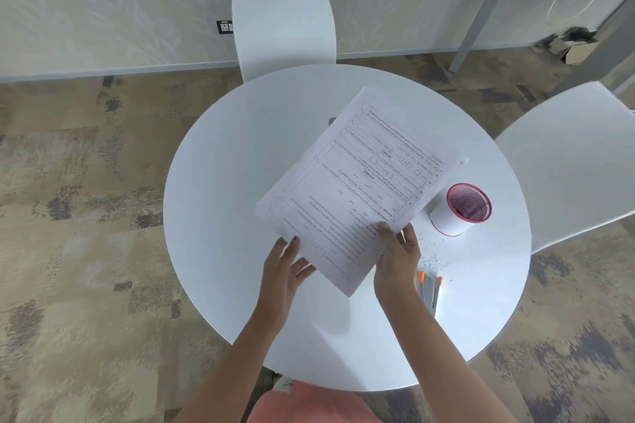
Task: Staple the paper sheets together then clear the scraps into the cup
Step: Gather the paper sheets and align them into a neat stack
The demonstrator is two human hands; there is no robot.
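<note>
Both hands are gripping the printed paper sheets [354,182] above the round white counter [223,216]: left hand [285,268] and right hand [398,257], fingers pinching the near edge. Whether a staple is in, I cannot tell. Scraps [433,259] are lying near the red-rimmed cup [460,209], uncleared; the stapler [431,292] is resting just right. White chairs and patterned carpet are surrounding.

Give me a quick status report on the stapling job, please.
Both hands, left and right, hold the paper sheets above the table. Stapler idle. Scraps not cleared; cup nearby.

Round white table [240,182], patterned carpet [86,216]
</note>
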